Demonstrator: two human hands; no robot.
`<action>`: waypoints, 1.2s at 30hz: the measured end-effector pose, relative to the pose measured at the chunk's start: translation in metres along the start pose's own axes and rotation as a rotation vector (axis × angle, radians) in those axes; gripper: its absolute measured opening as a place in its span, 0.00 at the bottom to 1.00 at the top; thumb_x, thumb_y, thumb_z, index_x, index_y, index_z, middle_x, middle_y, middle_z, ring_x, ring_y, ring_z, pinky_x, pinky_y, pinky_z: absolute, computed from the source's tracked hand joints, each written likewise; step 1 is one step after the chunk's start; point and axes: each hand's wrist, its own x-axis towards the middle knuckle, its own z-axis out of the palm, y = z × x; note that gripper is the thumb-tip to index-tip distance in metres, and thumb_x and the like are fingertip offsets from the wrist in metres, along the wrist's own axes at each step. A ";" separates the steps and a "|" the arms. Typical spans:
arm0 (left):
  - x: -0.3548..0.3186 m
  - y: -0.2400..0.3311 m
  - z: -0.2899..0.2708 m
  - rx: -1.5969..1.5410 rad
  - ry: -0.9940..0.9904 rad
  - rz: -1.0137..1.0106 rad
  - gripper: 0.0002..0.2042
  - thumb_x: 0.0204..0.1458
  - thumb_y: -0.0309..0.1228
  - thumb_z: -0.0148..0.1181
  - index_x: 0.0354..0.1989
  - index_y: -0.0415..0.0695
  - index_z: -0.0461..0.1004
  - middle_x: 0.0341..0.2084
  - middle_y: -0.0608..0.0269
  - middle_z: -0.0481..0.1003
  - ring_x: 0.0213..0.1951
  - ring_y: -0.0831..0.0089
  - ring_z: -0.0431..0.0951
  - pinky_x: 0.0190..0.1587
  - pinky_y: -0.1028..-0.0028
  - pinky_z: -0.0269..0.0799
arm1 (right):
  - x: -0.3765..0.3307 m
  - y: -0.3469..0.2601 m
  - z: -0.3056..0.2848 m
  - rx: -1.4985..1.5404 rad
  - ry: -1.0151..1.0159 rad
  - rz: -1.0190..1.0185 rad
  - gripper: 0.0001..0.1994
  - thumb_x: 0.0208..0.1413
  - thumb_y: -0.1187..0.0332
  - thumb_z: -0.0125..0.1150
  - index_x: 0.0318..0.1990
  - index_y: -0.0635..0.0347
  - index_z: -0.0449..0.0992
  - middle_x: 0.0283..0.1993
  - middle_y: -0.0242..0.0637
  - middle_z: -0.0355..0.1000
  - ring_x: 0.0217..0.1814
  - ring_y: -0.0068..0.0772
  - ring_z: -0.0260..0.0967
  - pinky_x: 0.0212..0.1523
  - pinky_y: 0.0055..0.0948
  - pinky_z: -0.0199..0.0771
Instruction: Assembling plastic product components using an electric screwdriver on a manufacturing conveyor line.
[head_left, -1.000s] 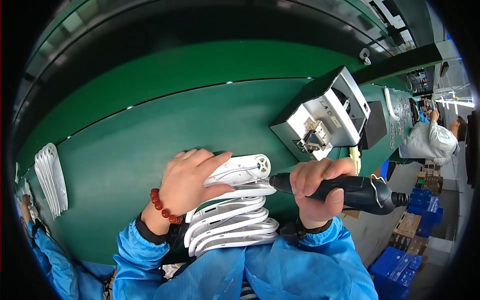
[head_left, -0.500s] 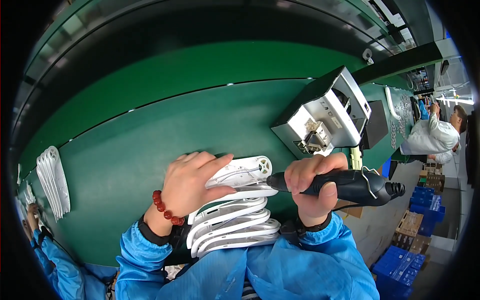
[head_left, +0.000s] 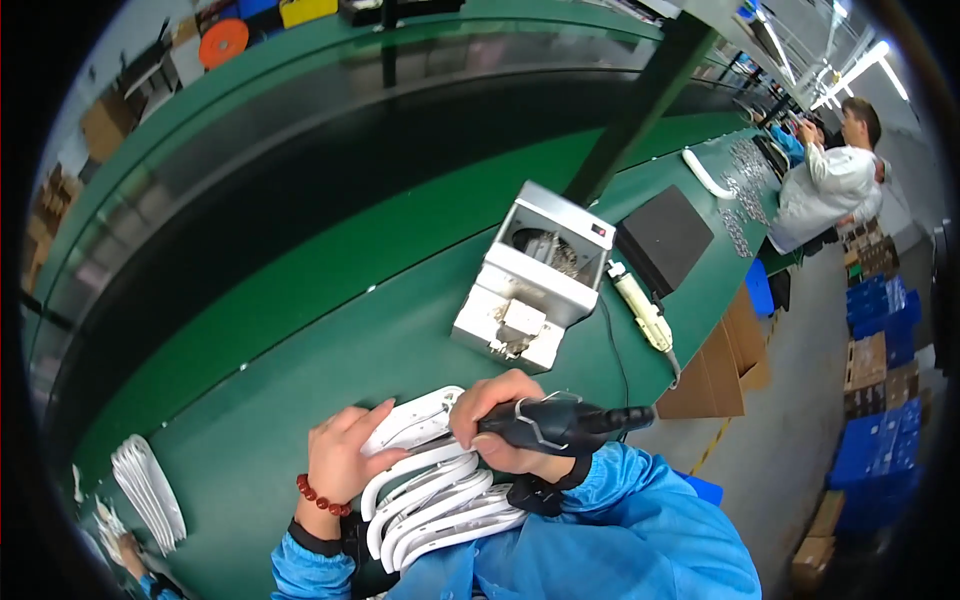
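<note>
My left hand (head_left: 340, 460), with a red bead bracelet at its wrist, grips the left end of a long white plastic housing (head_left: 412, 420), thumb along the near side and fingers over the far side. My right hand (head_left: 500, 425) is wrapped round a black electric screwdriver (head_left: 560, 427) with a wire hanger loop. The tool lies nearly level, its nose pointing left at the housing's near edge; my fingers partly cover the nose, so I cannot tell whether its tip touches. Several more curved white housings (head_left: 450, 515) are stacked close in front of my body.
A silver screw-feeder box (head_left: 525, 290) stands beyond my hands. Right of it lie a cream electric screwdriver (head_left: 645, 315) and a black flat box (head_left: 665, 240). Another stack of white housings (head_left: 150, 490) is at left, near another person's hand (head_left: 130, 555). A person in white (head_left: 825, 185) is far right.
The view has swung up and to the right, so the feeder box and bench sit further left. Both hands keep their hold on the housing and the black screwdriver.
</note>
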 end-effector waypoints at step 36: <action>-0.008 0.018 -0.005 0.170 0.020 0.102 0.14 0.36 0.37 0.72 0.33 0.49 0.81 0.50 0.62 0.75 0.39 0.62 0.77 0.38 0.66 0.66 | 0.050 -0.036 -0.065 0.067 0.320 -0.264 0.17 0.60 0.57 0.59 0.43 0.57 0.61 0.26 0.38 0.66 0.23 0.29 0.64 0.27 0.33 0.69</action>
